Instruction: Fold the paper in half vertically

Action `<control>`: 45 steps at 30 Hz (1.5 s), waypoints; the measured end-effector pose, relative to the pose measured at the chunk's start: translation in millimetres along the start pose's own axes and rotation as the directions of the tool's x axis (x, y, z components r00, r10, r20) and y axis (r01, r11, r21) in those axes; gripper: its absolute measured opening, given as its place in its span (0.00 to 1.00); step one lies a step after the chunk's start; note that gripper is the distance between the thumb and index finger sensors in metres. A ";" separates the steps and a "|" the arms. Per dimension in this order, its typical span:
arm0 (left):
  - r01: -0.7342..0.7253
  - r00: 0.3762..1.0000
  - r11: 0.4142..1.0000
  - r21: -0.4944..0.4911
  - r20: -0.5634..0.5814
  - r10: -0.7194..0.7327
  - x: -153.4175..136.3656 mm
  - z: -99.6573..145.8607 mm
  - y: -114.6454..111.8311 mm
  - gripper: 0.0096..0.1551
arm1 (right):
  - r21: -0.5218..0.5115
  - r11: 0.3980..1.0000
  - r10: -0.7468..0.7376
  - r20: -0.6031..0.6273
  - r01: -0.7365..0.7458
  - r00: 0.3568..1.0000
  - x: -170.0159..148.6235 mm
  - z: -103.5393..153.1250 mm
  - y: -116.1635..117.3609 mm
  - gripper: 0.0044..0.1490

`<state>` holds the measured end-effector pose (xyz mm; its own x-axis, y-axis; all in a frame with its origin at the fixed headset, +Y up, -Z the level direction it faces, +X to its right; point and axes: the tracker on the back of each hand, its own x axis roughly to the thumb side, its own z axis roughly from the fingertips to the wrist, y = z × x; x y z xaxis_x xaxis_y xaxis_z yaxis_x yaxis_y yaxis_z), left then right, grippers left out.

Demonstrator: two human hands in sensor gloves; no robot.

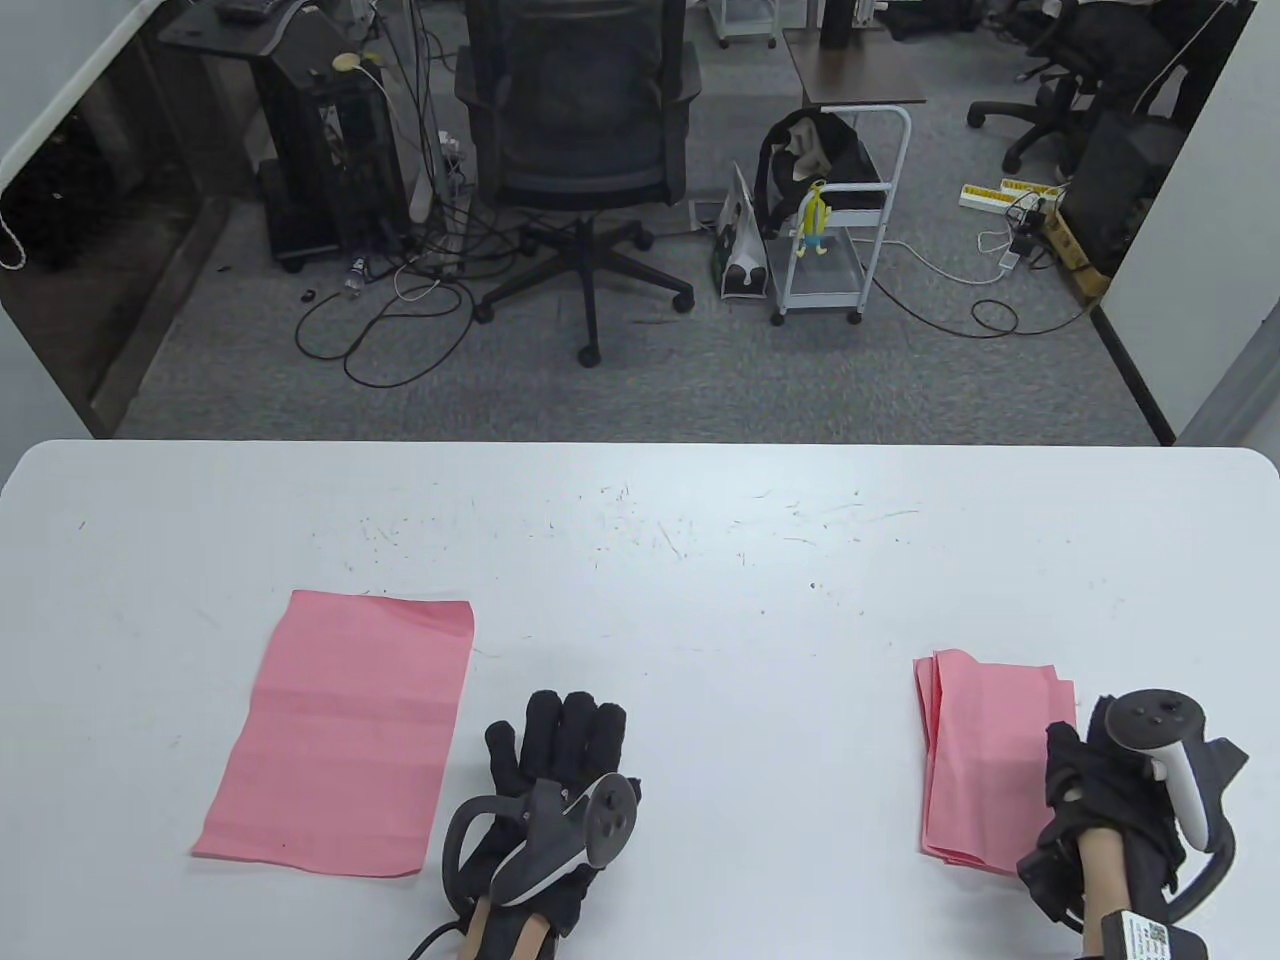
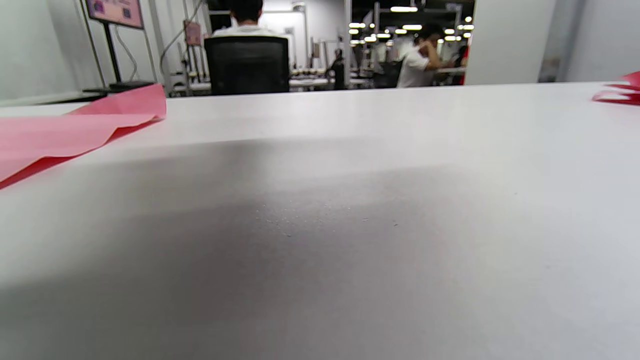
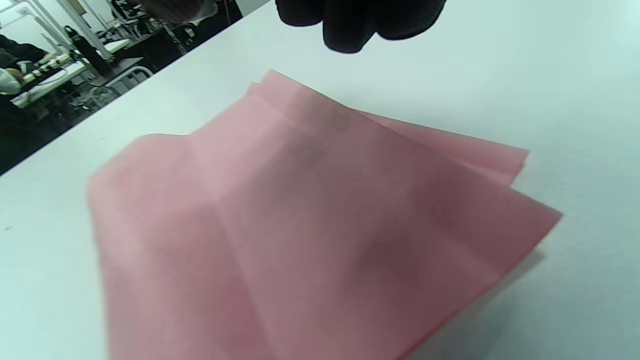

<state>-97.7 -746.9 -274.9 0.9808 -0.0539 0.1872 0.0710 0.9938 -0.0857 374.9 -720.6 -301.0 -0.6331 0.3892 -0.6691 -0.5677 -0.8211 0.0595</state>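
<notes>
A flat pink paper sheet lies unfolded on the white table at the left; its near edge shows in the left wrist view. My left hand lies flat on the table just right of that sheet, fingers straight, touching no paper. At the right lies a stack of folded pink papers. My right hand hovers at the stack's right edge with loosely curled fingertips holding nothing. The left wrist view shows no fingers.
Beyond the table's far edge stand an office chair, a white cart and loose cables on the floor. The stack of folded papers shows as a red sliver at the far right of the left wrist view.
</notes>
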 end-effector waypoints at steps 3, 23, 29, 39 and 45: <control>-0.019 1.000 1.000 -0.008 0.001 0.019 -1.2 -0.5 -0.9 0.45 | -0.005 1.000 0.027 0.096 -0.026 0.995 25.9 18.8 -4.5 0.45; -0.022 1.000 1.000 -0.016 0.005 0.022 -0.6 -0.5 -1.8 0.45 | -0.034 0.951 0.282 0.503 -0.308 0.817 182.3 131.5 56.4 0.48; -0.021 1.000 1.000 -0.022 0.006 0.022 -0.1 0.0 -1.8 0.46 | -0.068 0.888 0.422 0.511 -0.454 0.749 188.4 137.5 109.3 0.48; -0.022 1.000 1.000 -0.013 0.000 0.022 -0.5 -0.4 -1.8 0.46 | -0.106 0.817 0.534 0.508 -0.566 0.676 178.8 136.1 176.3 0.51; -0.011 1.000 1.000 -0.023 -0.007 0.011 -0.9 -1.6 -3.5 0.46 | -0.138 0.791 0.573 0.508 -0.596 0.643 176.0 137.3 186.6 0.50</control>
<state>-98.5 -750.5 -276.3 0.9828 -0.0436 0.1797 0.0642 0.9918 -0.1106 85.3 -747.9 -306.0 -0.9998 -0.0083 -0.0193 0.0011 -0.9390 0.3440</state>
